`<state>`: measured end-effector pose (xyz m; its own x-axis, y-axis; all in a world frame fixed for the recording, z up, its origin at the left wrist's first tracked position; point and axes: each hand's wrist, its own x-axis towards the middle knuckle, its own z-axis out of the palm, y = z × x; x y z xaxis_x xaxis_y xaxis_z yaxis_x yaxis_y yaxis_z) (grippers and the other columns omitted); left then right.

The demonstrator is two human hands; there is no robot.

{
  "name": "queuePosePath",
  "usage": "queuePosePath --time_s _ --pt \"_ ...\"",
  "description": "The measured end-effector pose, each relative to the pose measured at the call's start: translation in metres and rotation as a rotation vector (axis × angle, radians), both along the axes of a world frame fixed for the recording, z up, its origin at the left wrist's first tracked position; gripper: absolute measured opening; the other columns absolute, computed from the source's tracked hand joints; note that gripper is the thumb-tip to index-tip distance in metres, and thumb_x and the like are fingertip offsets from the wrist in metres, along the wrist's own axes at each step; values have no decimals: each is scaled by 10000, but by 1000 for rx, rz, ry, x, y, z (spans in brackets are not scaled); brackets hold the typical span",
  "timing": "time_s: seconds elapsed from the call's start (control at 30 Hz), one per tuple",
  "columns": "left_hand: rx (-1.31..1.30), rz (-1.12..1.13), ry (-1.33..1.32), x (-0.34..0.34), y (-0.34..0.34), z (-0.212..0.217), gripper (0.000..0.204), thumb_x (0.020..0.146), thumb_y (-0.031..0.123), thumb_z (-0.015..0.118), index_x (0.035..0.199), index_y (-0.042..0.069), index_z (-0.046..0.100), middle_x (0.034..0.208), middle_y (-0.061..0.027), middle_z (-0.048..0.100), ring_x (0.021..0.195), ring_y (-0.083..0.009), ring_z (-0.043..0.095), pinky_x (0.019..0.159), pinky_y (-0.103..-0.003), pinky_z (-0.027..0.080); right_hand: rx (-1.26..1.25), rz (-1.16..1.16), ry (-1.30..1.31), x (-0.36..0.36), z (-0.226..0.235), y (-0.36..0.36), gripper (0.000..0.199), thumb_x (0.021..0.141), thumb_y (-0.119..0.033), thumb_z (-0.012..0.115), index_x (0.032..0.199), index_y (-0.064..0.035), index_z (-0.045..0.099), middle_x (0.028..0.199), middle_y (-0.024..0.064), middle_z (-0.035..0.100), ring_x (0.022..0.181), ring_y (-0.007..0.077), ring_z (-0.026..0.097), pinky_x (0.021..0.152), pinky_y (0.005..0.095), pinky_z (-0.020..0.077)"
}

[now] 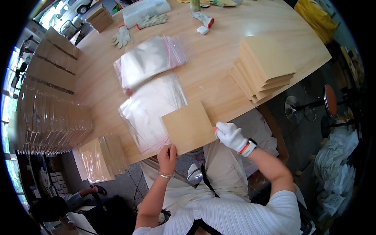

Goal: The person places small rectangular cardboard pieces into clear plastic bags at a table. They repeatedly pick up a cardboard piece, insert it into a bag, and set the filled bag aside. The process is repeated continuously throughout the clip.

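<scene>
A thin, square, light-brown board (pixel 188 127) lies at the table's near edge, its left side overlapping a stack of clear plastic bags (pixel 150 113). My right hand (pixel 230 136), in a white glove, is closed on the board's right edge. Bare and closed, my left hand (pixel 167 158) is at the board's near left corner, where the bags' pink-striped edge also lies. Whether its fingers pinch the bag, the board or both is hidden. Farther back is another pile of clear bags (pixel 145 62) with pink-striped ends.
Loose boards (pixel 266 62) are stacked unevenly at the right. Plastic-wrapped boards (pixel 58 117) fill the left side, with a smaller wrapped stack (pixel 102 156) nearer me. Work gloves (pixel 152 21) lie at the back. Beyond the table's right edge stands a round stool (pixel 330 100).
</scene>
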<state>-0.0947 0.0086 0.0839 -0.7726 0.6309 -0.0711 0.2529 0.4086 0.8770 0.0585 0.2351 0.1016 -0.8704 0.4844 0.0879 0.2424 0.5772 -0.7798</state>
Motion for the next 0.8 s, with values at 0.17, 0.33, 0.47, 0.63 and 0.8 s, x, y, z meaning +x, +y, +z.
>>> queuePosePath --time_s 0.17,0.33,0.47,0.63,0.8 --pt "-150 19 120 -2 7 -1 281 874 148 512 636 2 546 497 -87 510 442 -156 506 451 -282 396 330 -354 -186 -14 -10 -27 200 848 -258 512 756 -89 457 566 120 546 484 308 541 426 422 416" --pt "-97 65 -111 -6 4 1 239 892 224 498 824 -1 544 628 -44 574 487 -113 524 461 -261 439 311 -436 -312 -17 3 -30 205 857 -269 504 775 -85 468 638 126 586 562 319 569 482 437 438" --pt "153 220 -584 -3 -3 -7 317 899 293 478 1063 21 473 794 -25 569 553 -99 514 501 -257 477 -131 -416 -132 -13 5 -27 184 856 -280 513 889 -101 541 781 126 610 767 335 579 638 422 453" --pt "69 -71 -491 -10 8 47 402 902 283 472 1183 3 415 819 -20 517 749 -89 480 534 -225 424 -459 -253 24 -10 27 -24 384 849 -118 530 1212 -5 477 707 -8 504 646 66 454 595 231 404" --pt "-1 55 -113 -39 -77 138 385 877 204 522 1169 -29 427 794 -58 533 674 -126 501 647 -255 440 -267 131 252 -59 60 -84 356 853 -60 496 1205 -5 502 813 16 564 703 60 487 623 212 421"
